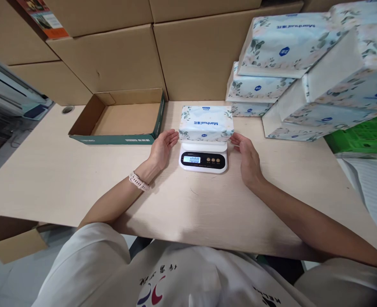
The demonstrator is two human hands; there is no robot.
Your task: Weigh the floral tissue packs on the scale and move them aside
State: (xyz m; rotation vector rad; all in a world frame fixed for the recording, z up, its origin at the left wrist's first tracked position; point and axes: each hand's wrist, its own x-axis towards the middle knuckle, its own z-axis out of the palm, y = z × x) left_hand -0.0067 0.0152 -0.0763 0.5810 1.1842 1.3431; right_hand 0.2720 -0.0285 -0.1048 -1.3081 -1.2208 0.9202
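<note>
A floral tissue pack [206, 123] rests on a white digital kitchen scale [203, 163], whose lit display seems to read 100.0. My left hand [163, 149] is at the pack's left side, palm inward and fingers stretched out. On the other side, my right hand [247, 158] has its fingertips near or touching the pack's right end; I cannot tell which. Neither hand wraps round anything. A pale wristband [138, 181] circles my left wrist.
An open shallow cardboard tray [118, 138] with green sides sits to the left. Stacked tissue packs [284, 47] stand at the right, near a green crate [364, 134]. Large cardboard boxes [201, 59] line the back. Below the table's left edge is an open carton [18, 246].
</note>
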